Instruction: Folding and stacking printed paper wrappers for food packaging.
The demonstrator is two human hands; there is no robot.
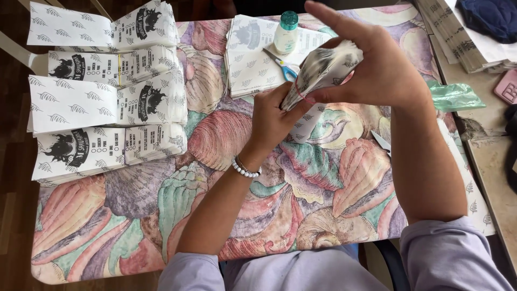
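Table (161, 215), covered in a pastel shell-pattern cloth, filled most of the frame. Stacks of printed white paper bags (107, 91) lay in overlapping rows at upper left. A flat pile of printed paper sheets (250, 67) sat at upper centre, with a small teal-capped bottle (286, 33) standing on it and blue-handled scissors (284, 64) lying just beside the bottle. A crumpled green plastic bag (455, 97) lay at right. Near frame centre, slightly above, both hands held one folded paper bag (323, 67) clear of the table. Right hand (377, 70) curled around its upper end, index finger extended. Left hand (272, 118) pinched its lower edge; bead bracelet (245, 171) on that wrist.
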